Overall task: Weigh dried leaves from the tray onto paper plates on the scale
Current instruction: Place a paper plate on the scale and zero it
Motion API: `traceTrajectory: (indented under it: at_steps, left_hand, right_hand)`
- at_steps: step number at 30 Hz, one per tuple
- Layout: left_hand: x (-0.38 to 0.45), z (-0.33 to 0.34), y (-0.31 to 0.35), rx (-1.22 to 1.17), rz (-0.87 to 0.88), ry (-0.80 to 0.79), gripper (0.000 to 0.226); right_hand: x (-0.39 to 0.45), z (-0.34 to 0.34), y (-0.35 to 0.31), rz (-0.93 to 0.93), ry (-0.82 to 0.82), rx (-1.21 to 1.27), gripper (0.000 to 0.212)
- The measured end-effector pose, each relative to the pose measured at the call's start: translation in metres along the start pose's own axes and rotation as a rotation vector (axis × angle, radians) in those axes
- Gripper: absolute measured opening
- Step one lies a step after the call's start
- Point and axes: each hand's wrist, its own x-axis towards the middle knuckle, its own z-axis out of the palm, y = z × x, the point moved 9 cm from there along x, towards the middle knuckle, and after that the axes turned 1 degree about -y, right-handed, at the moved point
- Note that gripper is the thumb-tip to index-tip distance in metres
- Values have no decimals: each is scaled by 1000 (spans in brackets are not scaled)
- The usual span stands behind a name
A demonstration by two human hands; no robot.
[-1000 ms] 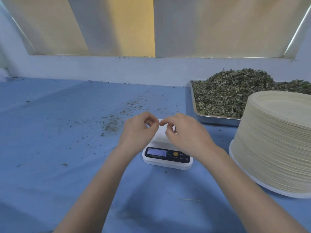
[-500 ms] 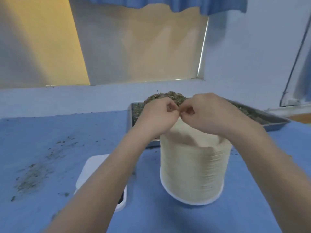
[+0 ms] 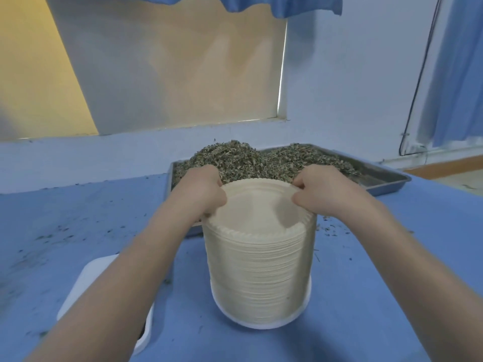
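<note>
Nearest me, the small white digital scale (image 3: 86, 291) sits bare under the left forearm, so by my reckoning the weighing has not begun. Beside it stands the tall stack of cream paper plates (image 3: 258, 270). The left hand (image 3: 201, 192) and right hand (image 3: 326, 192) each pinch the top plate's fluted rim with curled fingers. Behind them, the dried green leaves (image 3: 248, 160) lie heaped in the shallow metal tray (image 3: 389, 184).

The paper plates (image 3: 258, 259) look matt cream with crimped rims; the tray (image 3: 386, 180) is dull grey metal, the dried leaves (image 3: 243, 160) crumbly and rough, the scale (image 3: 86, 286) smooth white plastic, the worktop (image 3: 78, 218) matt blue.
</note>
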Motion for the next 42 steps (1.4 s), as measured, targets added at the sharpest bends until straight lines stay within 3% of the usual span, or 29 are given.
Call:
traceTrajectory:
  at_steps: [5,10,14,16,21,27,30,33,39,42]
  left_hand:
    - [-3,-25,8,-99,30,90,21]
    - [-12,-60,-15,-222,-46,177,30]
    - [-38,-90,-75,-209,-146,263,30]
    - [-58,-103,-114,-205,-215,308,26]
    - [-105,-121,-203,-164,-399,368,11]
    - [-107,-67,-262,-184,-484,347,17]
    - [-94,-26,-273,-218,-489,267,22]
    - [-85,0,-285,-298,-516,270,13]
    - [-80,24,-307,-388,-592,282,19]
    - [-82,29,-312,-399,-604,261,42]
  right_hand:
    - [-2,-24,1,29,97,87,19]
    - [-9,-39,-30,3,155,198,19]
    - [-12,-34,-96,-75,141,284,27]
    - [-14,-23,-139,-142,109,256,20]
    - [-15,35,-223,-259,-26,211,25]
    - [-1,120,-234,-179,-119,172,29]
    - [6,154,-222,-117,-153,122,16]
    - [13,174,-213,-94,-154,108,19]
    - [24,206,-206,-92,-217,218,13]
    - [23,207,-208,-105,-177,278,39]
